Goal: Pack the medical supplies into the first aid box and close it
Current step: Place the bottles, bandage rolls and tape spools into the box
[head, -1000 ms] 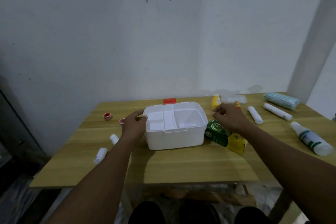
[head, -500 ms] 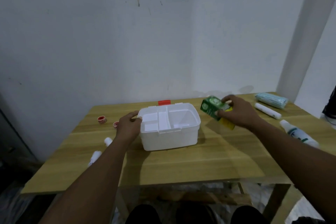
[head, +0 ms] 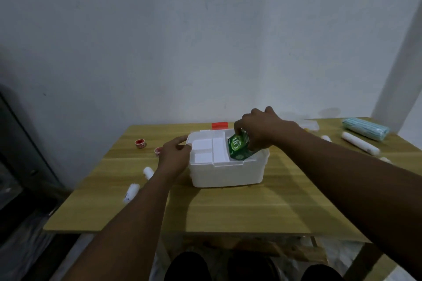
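A white first aid box (head: 228, 172) stands open in the middle of the wooden table (head: 239, 207), with a white divided tray in its left half. My left hand (head: 174, 154) grips the box's left rim. My right hand (head: 260, 129) holds a green carton (head: 239, 147), tilted, with its lower end inside the box's right compartment. A red latch (head: 219, 125) shows behind the box.
Two small red-and-white tape rolls (head: 141, 143) and two white bandage rolls (head: 131, 191) lie left of the box. To the right are a pack of blue face masks (head: 365, 131), more white rolls (head: 359, 145) and a clear packet (head: 309, 125). A wall stands close behind.
My right hand lifted the green carton from the table right of the box and carried it left, down into the right compartment. My left hand stayed on the box's rim.
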The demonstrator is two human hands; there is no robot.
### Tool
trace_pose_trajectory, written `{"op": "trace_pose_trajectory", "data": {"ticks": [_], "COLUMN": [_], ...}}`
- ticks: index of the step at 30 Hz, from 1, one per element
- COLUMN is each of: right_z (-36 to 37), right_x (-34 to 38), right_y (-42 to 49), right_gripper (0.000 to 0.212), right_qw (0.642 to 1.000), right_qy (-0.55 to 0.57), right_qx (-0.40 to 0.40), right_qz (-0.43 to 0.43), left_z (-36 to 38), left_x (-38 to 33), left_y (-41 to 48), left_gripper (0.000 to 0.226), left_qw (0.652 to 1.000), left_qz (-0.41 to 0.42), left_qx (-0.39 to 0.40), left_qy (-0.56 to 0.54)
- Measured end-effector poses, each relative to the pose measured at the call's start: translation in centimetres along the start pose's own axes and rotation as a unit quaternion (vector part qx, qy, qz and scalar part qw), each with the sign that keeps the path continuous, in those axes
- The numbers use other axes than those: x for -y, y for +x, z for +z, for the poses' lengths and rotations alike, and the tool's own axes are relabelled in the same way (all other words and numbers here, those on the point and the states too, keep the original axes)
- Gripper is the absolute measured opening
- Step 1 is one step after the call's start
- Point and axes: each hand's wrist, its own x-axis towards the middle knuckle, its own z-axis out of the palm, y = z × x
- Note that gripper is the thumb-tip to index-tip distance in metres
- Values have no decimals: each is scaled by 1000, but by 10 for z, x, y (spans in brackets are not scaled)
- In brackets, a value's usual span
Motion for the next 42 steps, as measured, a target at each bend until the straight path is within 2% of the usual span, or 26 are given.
{"op": "trace_pose_trajectory", "data": {"ticks": [5, 13, 18, 23, 26, 30, 35, 39, 42], "right_z": [24, 36, 49, 48, 41, 39, 35, 35, 29], "right_x": [13, 9, 12, 9, 1, 6, 11, 8, 15], "right_y": [18, 22, 20, 14, 7, 4, 4, 4, 5], "right_gripper": [55, 57, 59, 63, 49, 33, 32, 32, 10], "right_qw": [998, 968, 973, 990, 989, 994, 979, 966, 957], "right_qy": [59, 248, 228, 126, 124, 78, 151, 221, 240], "right_qx": [18, -4, -12, -59, -40, 36, 103, 91, 84], "right_qz": [-1, -23, -14, 31, 74, 70, 85, 98, 139], "left_z": [1, 1, 1, 1, 1, 2, 2, 1, 2], "left_x": [1, 3, 3, 2, 1, 2, 0, 2, 2], "left_y": [0, 1, 0, 0, 0, -1, -2, -1, -1], "left_gripper": [40, 39, 37, 37, 38, 38, 38, 38, 37], "left_qw": [1000, 1000, 1000, 1000, 1000, 1000, 1000, 1000, 1000], "left_qz": [1, 3, 1, -7, -10, -7, -5, 1, 2], "left_qx": [-3, -8, -7, -4, -2, -5, -4, -3, -3], "left_qy": [3, -4, -7, -6, -11, -10, -13, -11, -15]}}
